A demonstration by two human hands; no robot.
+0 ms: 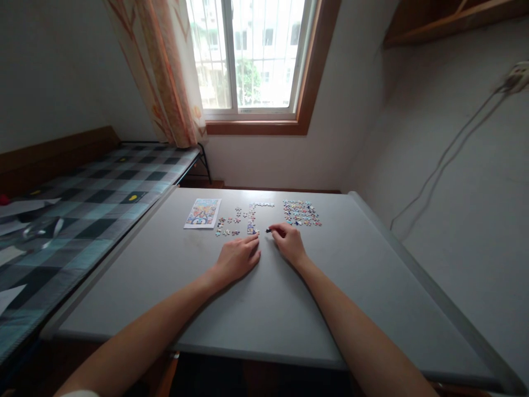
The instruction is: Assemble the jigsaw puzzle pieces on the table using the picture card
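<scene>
My left hand (238, 257) lies flat on the grey table (264, 309), fingers stretched out, the fingertips close to a small joined cluster of puzzle pieces (250, 227). My right hand (288, 241) rests just to its right and pinches a small dark puzzle piece (268, 230) between thumb and forefinger. A heap of loose coloured puzzle pieces (301, 213) lies just beyond the right hand. More scattered pieces (230, 223) and a short joined row (262, 205) lie ahead of the left hand. A colourful reference picture card (202, 213) sits to the left of them.
A bed with a blue-and-black checked cover (82, 209) runs along the table's left side, with papers on it. A window (248, 55) and a patterned curtain (165, 71) stand behind. A white wall with a cable (446, 154) borders the table's right.
</scene>
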